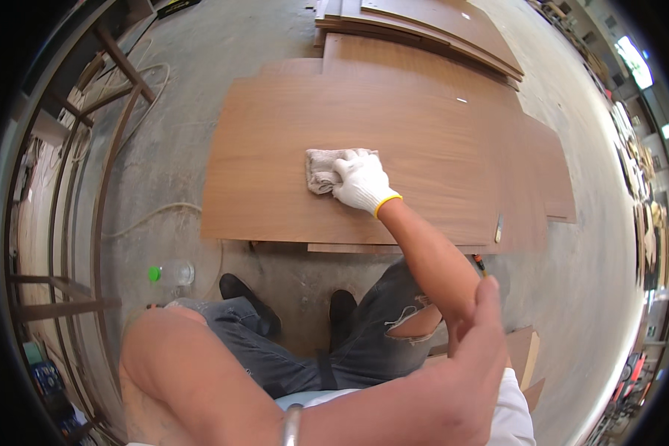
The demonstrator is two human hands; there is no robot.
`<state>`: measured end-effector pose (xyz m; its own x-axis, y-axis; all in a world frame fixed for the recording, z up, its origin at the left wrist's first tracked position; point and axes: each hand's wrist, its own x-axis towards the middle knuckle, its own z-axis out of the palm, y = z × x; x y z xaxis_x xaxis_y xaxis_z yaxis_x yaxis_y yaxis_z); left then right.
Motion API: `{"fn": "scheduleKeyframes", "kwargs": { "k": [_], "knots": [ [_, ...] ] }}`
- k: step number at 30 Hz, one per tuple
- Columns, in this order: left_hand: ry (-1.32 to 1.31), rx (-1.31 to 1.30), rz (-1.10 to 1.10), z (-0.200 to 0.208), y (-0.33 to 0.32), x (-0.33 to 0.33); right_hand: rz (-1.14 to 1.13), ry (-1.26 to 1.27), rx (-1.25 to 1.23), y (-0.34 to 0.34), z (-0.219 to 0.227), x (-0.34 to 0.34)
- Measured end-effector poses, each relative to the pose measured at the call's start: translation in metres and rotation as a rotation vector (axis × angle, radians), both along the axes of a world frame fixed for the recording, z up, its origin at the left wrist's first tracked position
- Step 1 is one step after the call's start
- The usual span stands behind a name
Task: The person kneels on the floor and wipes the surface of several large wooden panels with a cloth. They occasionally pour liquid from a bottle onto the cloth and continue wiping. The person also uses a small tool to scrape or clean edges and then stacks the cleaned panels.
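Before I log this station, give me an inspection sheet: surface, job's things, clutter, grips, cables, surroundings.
Surface: brown wood-grain panel, set low before the person.
Job's things: folded cloth on the panel.
Clutter: bladed tool near the panel's near right corner; orange-and-black tool beyond the left fingertips; green-capped bottle on the floor.
Grips: right grip, white-gloved, closed on the cloth; left grip, bare, across the right arm, whether holding anything unclear.
Cables: pale line on the floor at left; hose or cable, cannot tell.
Surroundings: dark frame at left; stacked panels beyond.
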<state>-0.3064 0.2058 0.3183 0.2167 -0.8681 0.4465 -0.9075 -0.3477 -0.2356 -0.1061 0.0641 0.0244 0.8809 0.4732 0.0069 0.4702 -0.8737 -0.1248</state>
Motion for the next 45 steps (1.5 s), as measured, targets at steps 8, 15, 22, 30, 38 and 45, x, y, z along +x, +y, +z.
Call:
{"fn": "scheduleKeyframes", "kwargs": {
  "k": [8, 15, 22, 30, 38, 45],
  "knots": [
    [0.104, -0.018, -0.010, -0.001, -0.002, -0.004, -0.005, -0.044, -0.019, -0.010, 0.002, 0.001],
    [0.389, 0.003, -0.195, -0.002, -0.010, 0.003, 0.019, 0.007, 0.060, 0.008, 0.005, -0.002],
    [1.415, -0.452, -0.187, 0.017, 0.004, 0.006, 0.020, 0.019, 0.001, 0.003, 0.011, -0.001],
    [1.487, -0.543, -0.100, 0.000, 0.005, -0.008, 0.018, -0.021, 0.020, -0.005, 0.005, 0.000],
    [0.867, -0.198, 0.356, -0.036, 0.039, 0.034, 0.017, -0.021, 0.031, 0.006, 0.003, 0.002],
    [0.433, -0.035, 0.580, -0.095, 0.050, 0.053, -0.018, 0.081, 0.001, 0.002, 0.009, 0.006]
  ]
}}
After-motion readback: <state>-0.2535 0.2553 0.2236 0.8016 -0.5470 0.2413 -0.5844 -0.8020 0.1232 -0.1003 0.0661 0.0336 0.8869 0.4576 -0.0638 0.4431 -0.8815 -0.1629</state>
